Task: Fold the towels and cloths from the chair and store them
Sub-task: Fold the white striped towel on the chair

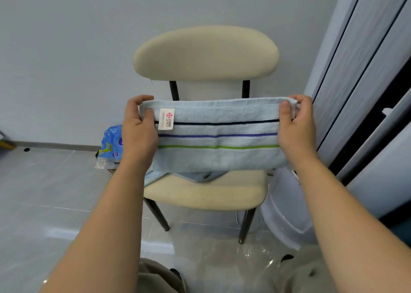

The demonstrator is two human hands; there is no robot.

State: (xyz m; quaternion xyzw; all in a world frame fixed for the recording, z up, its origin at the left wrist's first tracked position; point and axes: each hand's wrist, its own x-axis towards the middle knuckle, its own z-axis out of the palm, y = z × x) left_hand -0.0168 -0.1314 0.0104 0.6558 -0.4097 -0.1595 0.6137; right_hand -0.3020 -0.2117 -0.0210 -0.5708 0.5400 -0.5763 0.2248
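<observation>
At frame centre, the left hand (pixel 139 132) and right hand (pixel 297 126) pinch the striped towel (pixel 219 137) ends; soft, light, floppy, best held by corners

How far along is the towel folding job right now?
Done: the striped towel already looks folded over once. In hand: the left hand and right hand pinch its ends above the chair. Left: another blue cloth lies on its seat, and nothing stored is in view.
</observation>
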